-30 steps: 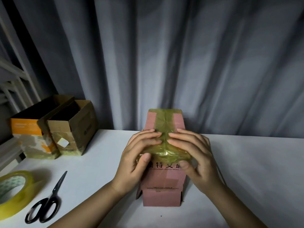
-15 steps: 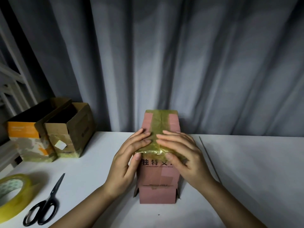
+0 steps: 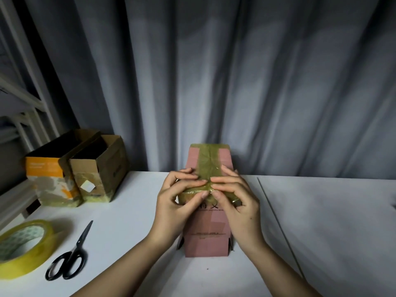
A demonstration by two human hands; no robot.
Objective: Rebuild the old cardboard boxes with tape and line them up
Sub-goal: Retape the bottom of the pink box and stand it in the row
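A pink cardboard box [image 3: 206, 239] stands in the middle of the white table [image 3: 332, 232], its top sealed with yellowish tape [image 3: 209, 159]. My left hand [image 3: 173, 202] and my right hand [image 3: 237, 202] press a crosswise tape strip over the box's near top edge. Their fingers lie on the top and the thumbs meet on the printed front face. Two taped boxes stand side by side at the back left, open tops up: a brown box [image 3: 100, 174] and an orange-and-white box [image 3: 49, 179].
A roll of yellow tape [image 3: 23, 249] lies at the front left with black scissors [image 3: 70, 256] beside it. A grey curtain [image 3: 235, 82] hangs behind the table. A white rack [image 3: 21, 103] stands at the far left. A seam [image 3: 276, 228] crosses the tabletop right of the box.
Both hands have slid inward along the tape, and the thumbs now meet at the middle of the box's front edge. The box stays in place.
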